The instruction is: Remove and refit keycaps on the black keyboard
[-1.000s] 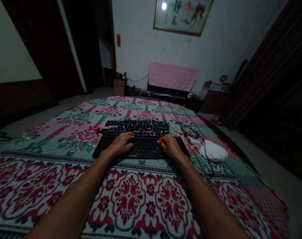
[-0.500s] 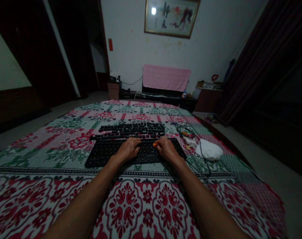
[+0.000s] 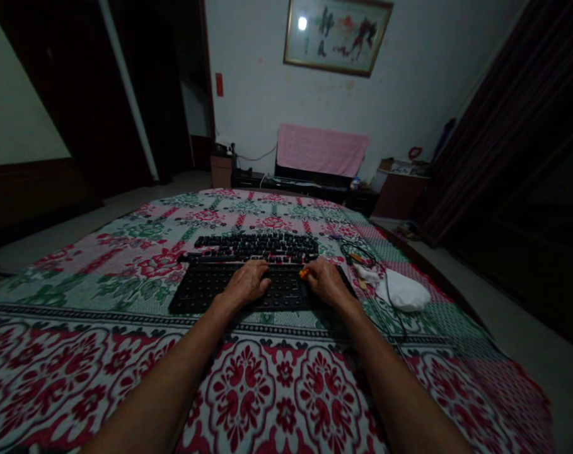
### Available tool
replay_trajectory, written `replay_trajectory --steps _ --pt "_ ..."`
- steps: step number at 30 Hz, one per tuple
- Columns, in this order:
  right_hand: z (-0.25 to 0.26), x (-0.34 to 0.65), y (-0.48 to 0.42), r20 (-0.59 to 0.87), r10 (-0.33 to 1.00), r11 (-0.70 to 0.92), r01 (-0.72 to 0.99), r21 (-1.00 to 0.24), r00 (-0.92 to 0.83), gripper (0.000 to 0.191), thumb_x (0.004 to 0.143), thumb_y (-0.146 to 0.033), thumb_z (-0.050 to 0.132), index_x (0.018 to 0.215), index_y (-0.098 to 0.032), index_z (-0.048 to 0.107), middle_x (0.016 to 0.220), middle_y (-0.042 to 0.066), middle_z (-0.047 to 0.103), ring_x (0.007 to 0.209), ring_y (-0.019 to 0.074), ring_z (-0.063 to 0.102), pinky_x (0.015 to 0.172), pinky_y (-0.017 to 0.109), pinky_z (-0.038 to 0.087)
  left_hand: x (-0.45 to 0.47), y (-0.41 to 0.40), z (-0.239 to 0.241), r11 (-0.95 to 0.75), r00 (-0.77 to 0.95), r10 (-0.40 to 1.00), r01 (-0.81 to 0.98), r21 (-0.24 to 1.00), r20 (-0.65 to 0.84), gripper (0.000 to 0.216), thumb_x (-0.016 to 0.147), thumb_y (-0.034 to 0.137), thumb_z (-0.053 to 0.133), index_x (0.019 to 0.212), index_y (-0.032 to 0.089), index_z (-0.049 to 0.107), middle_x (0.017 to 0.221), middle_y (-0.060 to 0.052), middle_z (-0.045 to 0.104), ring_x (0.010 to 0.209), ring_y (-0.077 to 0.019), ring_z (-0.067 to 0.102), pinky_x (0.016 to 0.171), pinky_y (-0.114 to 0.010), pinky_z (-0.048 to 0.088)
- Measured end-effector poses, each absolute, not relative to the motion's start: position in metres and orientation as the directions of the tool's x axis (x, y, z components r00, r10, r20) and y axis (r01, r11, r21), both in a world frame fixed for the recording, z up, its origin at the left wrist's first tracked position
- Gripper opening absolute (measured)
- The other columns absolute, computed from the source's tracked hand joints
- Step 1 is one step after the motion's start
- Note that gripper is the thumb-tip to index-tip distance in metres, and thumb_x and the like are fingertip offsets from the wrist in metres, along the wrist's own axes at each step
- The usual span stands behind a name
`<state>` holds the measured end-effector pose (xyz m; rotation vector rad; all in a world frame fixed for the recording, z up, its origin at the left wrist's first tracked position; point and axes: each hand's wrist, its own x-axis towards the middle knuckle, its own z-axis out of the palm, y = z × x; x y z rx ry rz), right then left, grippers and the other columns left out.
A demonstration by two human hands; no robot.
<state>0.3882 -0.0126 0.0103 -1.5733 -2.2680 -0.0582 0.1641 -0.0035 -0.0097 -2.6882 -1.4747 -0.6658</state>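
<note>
A black keyboard [image 3: 198, 287] with its keycaps off lies on the patterned cloth, rows of small round key posts showing. Across its middle rests my left hand [image 3: 248, 281], thumb spread from the fingers and nothing visible in it. My right hand [image 3: 326, 281] pinches a small orange object [image 3: 304, 273] over the keyboard's right part; its exact kind is too small to tell. Just beyond the keyboard, many loose black keycaps [image 3: 262, 242] lie in rough rows. Parts of the keyboard are hidden under both hands.
To the right lie a white cloth bundle [image 3: 406, 291], a coiled black cable [image 3: 357, 249] and another orange item [image 3: 356, 258]. The patterned cloth [image 3: 286, 359] covers the whole surface. Farther back stands a low cabinet with a pink towel [image 3: 321, 148] above it.
The whole view has shifted slightly, so things appear a little farther right. My right hand, still pinching the orange object, has moved slightly right along the keyboard; my left hand stays on it.
</note>
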Motion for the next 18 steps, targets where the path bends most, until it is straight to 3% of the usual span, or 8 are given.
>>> replay_trajectory --steps 5,12,18 --pt "0.014 0.36 0.002 0.422 0.841 0.447 0.874 -0.19 -0.339 0.022 0.082 -0.017 0.043 0.093 -0.016 0.063 0.084 0.006 0.054 0.079 0.013 0.049 0.071 0.021 0.036 0.163 -0.002 -0.012 -0.558 0.459 0.8 0.805 0.199 0.387 0.032 0.077 0.029 0.048 0.101 0.013 0.061 0.114 -0.009 0.057 0.107 -0.0216 0.049 0.095 -0.034 0.038" --pt "0.01 0.319 0.017 0.284 0.869 0.45 0.886 -0.11 -0.405 0.026 0.085 -0.02 0.038 0.092 -0.018 0.063 0.087 0.007 0.052 0.078 0.0138 0.05 0.07 0.022 0.036 0.16 0.0 -0.013 -0.565 0.46 0.805 0.788 0.244 0.375 0.033 0.076 0.028 0.048 0.104 0.015 0.06 0.115 -0.008 0.057 0.109 -0.021 0.048 0.095 -0.034 0.038" --pt "0.009 0.324 0.016 0.279 0.864 0.456 0.885 -0.087 -0.418 0.027 0.085 -0.02 0.035 0.09 -0.018 0.062 0.086 0.007 0.051 0.075 0.0142 0.05 0.067 0.023 0.035 0.159 0.001 -0.013 -0.562 0.467 0.812 0.788 0.252 0.351 0.036 0.076 0.027 0.048 0.109 0.015 0.058 0.118 -0.007 0.056 0.111 -0.02 0.046 0.097 -0.033 0.037"
